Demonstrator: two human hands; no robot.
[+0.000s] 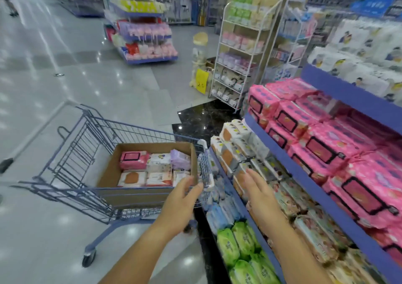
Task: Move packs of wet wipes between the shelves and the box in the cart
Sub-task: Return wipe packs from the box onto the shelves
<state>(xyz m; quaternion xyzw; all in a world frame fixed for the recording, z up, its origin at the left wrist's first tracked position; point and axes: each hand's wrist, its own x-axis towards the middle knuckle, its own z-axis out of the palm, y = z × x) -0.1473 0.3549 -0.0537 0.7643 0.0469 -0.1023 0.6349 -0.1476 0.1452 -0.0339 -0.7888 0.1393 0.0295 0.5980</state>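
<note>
**Item: aisle-side restocking, head view.**

- **Left grip** (182, 203): empty, fingers straight and loosely spread. It was placed lower centre of frame, its fingertips at the near right corner of the cart (87, 135). Whether they touched the wire could not be told through the blur.
- **Right grip** (260, 193): empty, palm down, fingers extended. It hovered over the lower shelf (245, 214), right of centre.
- **Box** (108, 170): brown cardboard with its top open, seated in the cart basket at centre left. It held a pink pack (133, 159), an orange-lidded pack (131, 178) and a purple pack (180, 158), with pale packs between them. All lay flat, long sides running roughly across the frame.
- **Shelf stock:** orange-lidded shelf packs (230, 151) lay just beyond the right fingertips, toward upper left. Green packs (239, 246) sat lower down in the frame. Pink shelf packs (326, 144) were stacked on the shelf above, at right.

**Governing relation:** the box lay up and left of the left grip, with its near wall between them. The shelf packs lay directly ahead of the right grip. Judged accordingly, the right grip was the nearer for any shelf pick, the left for any lift out of the box. A box pick would call for a reach over the rim and a grasp across a pack's short width.
</note>
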